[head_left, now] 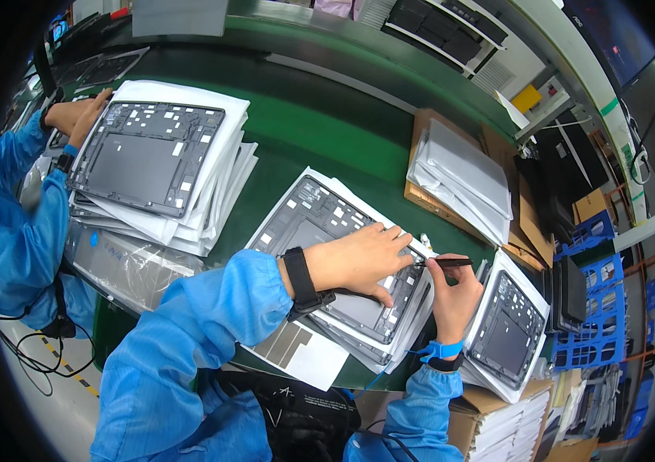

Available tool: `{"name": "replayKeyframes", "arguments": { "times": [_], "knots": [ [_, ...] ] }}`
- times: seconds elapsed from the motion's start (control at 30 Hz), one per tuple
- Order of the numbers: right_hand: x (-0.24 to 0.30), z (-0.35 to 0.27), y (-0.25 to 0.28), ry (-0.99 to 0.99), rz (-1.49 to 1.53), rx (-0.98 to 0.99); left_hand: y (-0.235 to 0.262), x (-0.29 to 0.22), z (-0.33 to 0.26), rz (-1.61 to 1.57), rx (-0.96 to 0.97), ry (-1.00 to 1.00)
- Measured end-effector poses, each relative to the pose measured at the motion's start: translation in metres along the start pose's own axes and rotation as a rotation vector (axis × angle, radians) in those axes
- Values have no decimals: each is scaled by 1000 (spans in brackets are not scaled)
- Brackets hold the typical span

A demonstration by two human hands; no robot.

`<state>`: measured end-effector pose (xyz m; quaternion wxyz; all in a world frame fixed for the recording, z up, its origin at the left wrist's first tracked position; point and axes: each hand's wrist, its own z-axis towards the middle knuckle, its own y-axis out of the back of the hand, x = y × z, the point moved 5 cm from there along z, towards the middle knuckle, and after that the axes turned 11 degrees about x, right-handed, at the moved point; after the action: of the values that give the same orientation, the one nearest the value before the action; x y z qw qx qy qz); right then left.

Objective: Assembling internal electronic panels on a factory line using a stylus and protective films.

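My left hand [354, 260] lies spread over a dark grey tablet back housing [302, 213], its fingers at the housing's right side. The housing has many small white pads and a large flat panel. It rests on a stack with white sheets [412, 327] between the layers. In a pinch, my right hand [455, 296] holds slim black tweezers [455, 262], their tip pointing left to the housing's right edge beside my left fingers. My fingers partly hide that edge.
Another stack of housings [142, 158] stands at the left, where a co-worker's hands [81, 115] reach its edge. A housing on white sheets [506, 323] lies at the right. Wrapped flat pieces [462, 173] fill a cardboard box behind. Blue crates [593, 300] stand further right.
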<state>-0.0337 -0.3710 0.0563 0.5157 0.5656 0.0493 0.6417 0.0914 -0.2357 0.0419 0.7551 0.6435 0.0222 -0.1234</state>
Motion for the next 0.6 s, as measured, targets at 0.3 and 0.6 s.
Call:
{"name": "replayKeyframes", "arguments": {
  "times": [0.3, 0.6],
  "knots": [
    [6, -4, 6, -8, 38, -21, 0, -4, 6, 55, 11, 8],
    [3, -15, 17, -29, 161, -137, 0, -9, 18, 122, 128, 28]
  ]
}}
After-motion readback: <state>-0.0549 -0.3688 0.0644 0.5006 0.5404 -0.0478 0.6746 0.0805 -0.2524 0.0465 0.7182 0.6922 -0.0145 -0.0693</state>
